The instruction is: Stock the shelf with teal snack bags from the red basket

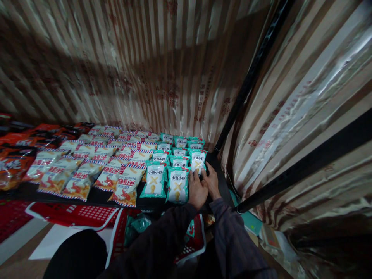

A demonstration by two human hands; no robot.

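At the right end of the shelf, my left hand (198, 190) rests against the lower edge of a teal-and-white snack bag (198, 159), its fingers stretched forward. My right hand (212, 180) is on the same bag's lower right corner, thumb and fingers around it. That bag lies on top of others in the right-hand teal column. Just left of my left hand is another teal snack bag (178, 184), the front one of its column. A further teal bag (154, 180) heads the column beside it.
White-and-orange snack bags (124, 186) fill the middle of the black shelf (99, 200); orange bags (13, 166) lie far left. Below stands a red basket (200, 236) with teal bags in it. A black post (247, 89) and striped sheeting (174, 58) bound the shelf.
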